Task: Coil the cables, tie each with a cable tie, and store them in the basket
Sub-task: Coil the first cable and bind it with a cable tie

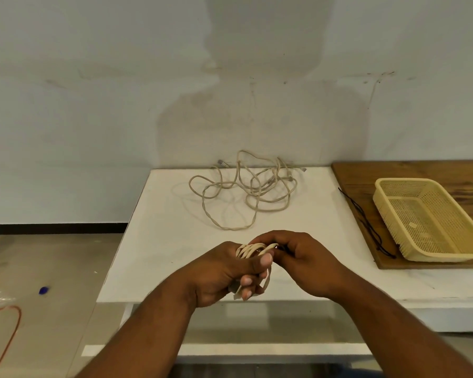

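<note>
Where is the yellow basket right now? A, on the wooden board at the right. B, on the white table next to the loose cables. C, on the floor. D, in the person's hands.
A: the basket sits on the wooden board at the right, while the left hand and right hand hold the coiled cable.

The left hand [221,271] gripped a coiled cable [253,251] above the near edge of a white table [161,241]; the right hand [303,257] pinched the coil's top. A loose cable [243,192] lay tangled at the far side. At right, a yellow basket [393,181] and black ties [366,222] rested on a wooden board [393,170].
</note>
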